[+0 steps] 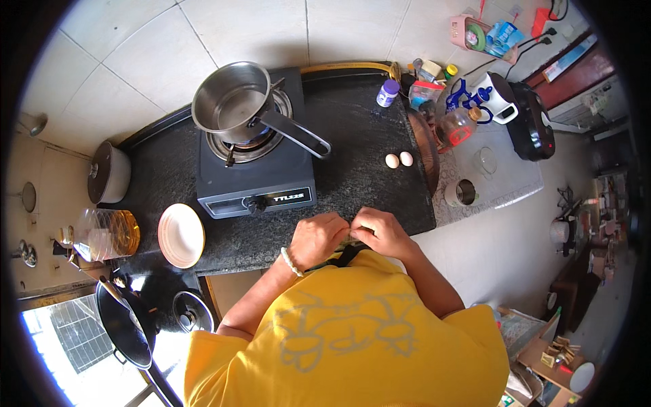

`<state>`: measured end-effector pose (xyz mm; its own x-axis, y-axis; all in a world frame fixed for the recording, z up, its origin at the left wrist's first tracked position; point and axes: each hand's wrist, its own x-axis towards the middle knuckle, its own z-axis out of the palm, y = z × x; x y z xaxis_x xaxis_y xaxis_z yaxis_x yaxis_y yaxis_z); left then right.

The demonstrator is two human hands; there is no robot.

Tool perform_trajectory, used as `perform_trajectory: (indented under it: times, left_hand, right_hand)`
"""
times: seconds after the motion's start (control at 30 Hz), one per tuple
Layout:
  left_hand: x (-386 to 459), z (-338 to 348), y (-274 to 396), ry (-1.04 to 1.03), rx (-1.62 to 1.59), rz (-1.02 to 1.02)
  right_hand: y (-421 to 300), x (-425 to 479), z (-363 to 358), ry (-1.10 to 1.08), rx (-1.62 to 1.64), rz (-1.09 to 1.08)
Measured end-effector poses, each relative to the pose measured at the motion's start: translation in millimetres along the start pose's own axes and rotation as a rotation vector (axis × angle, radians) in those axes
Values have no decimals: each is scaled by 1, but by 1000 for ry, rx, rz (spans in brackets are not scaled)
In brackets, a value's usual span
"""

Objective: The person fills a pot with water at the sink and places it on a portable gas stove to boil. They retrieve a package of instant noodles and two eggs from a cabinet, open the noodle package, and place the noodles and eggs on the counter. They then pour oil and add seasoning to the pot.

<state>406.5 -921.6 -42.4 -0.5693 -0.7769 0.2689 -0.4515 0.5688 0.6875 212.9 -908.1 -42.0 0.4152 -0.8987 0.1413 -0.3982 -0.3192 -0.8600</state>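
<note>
My left hand (pixel 316 238), with a pale bead bracelet at the wrist, and my right hand (pixel 380 230) meet at the counter's front edge. Their fingers are curled and pinched together; whether a small thing is between them is unclear. A steel saucepan (pixel 233 104) stands over a blue flame on the black gas stove (pixel 257 180), beyond my left hand. Its handle points right, and its contents look clear. Two eggs (pixel 392 161) lie side by side on the dark countertop (pixel 356 132), beyond my right hand. A white bowl (pixel 181 236) is left of the stove.
At left are a lidded pot (pixel 109 173), an oil bottle (pixel 109 234), a wok (pixel 124 325) and a glass lid (pixel 193 313). A purple-capped bottle (pixel 388 93) stands back right. Farther right are a glass bottle (pixel 457 127), a metal cup (pixel 460 193) and a black rice cooker (pixel 531 122).
</note>
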Motion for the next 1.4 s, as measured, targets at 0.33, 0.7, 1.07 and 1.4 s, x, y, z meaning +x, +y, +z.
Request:
perform_trajectory:
  times: [0.33,0.7,1.07,1.4]
  left_hand:
    - [-9,-9,-3,-118,-491,-183]
    - [-13,-3,-2,-106,-984,-418]
    - [1,-13,-10,-224,-760,-443]
    - [15,-33,21,-190,-2,131]
  right_hand:
    - [-20,10,0,-71,-77,-160]
    - [-27,7,12,230,-257,-403]
    - [-22,3,4,245,-55,-107]
    - [-18,6,-19,-171,62,-27]
